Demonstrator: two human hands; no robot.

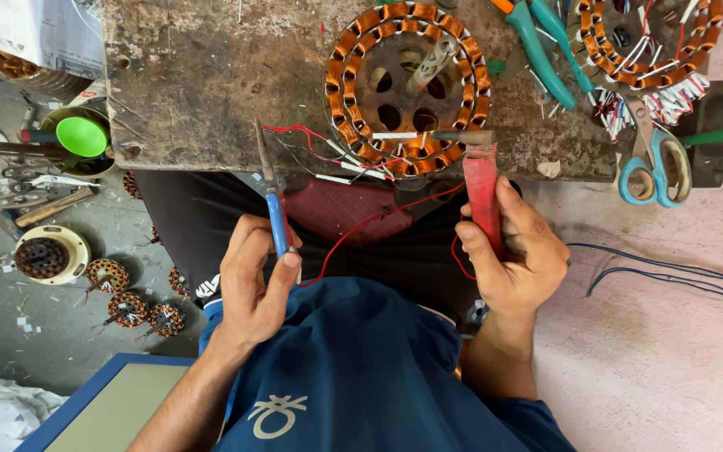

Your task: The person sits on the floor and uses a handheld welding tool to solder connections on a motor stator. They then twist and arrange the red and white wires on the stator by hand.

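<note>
Just beyond right hand (516,251), perhaps soldering iron (480,180), copper-wound stator (407,88).

left hand (253,280) fingers pinched shut, thumb up; right hand (516,247) fisted, clenched
</note>
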